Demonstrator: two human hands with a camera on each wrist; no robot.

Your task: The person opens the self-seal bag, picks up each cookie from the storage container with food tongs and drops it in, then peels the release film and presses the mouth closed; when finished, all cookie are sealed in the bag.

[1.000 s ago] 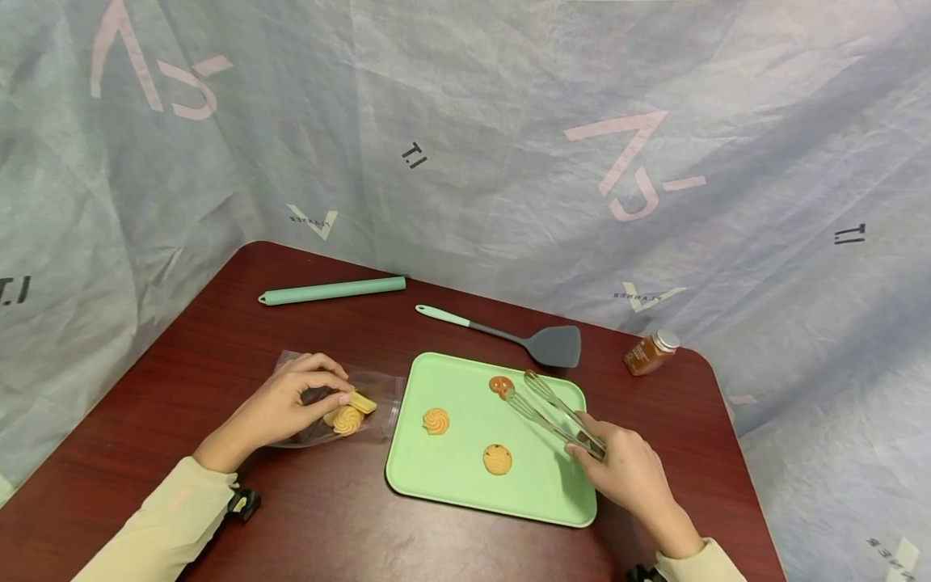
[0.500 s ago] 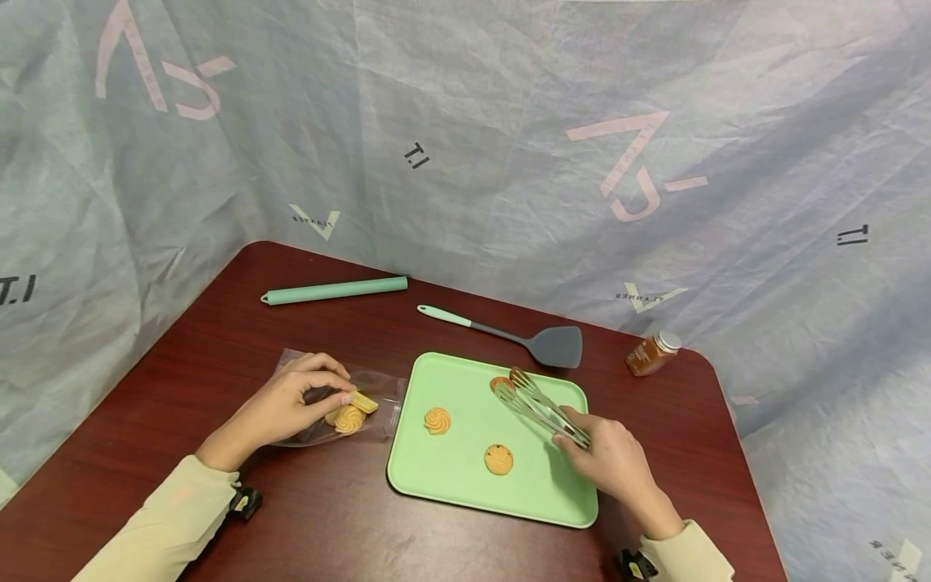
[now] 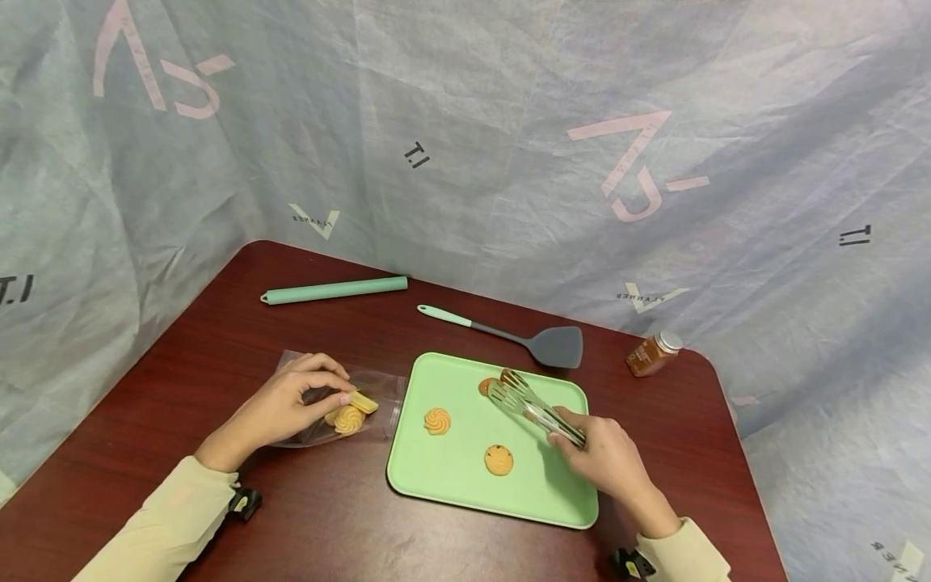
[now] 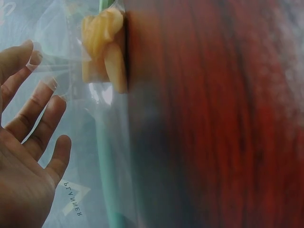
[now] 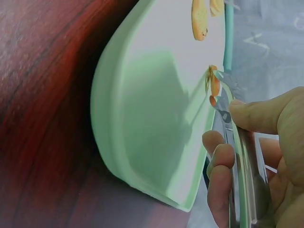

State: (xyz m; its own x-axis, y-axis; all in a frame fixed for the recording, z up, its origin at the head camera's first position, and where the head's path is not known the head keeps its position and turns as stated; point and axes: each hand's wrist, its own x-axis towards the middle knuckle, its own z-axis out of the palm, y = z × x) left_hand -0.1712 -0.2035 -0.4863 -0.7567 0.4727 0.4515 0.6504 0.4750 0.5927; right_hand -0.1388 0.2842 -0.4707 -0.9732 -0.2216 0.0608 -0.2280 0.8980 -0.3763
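Nearest on the green tray (image 3: 458, 485), a round cookie (image 3: 499, 460) is set. The tongs (image 3: 547, 420) are gripped by the right hand (image 3: 609, 459), their tips held at a reddish-brown cookie (image 3: 484, 386) there; whether it is pinched cannot be told. Beside the tray, yellow cookies (image 3: 349, 419) are enclosed in a clear bag (image 3: 385, 388), over which the left hand (image 3: 301, 398) is held with fingers bent; whether anything is gripped by it cannot be told. Behind, a spatula (image 3: 556, 346), a green rod (image 3: 334, 290) and a jar (image 3: 649, 356) are backed by cloth (image 3: 465, 210).
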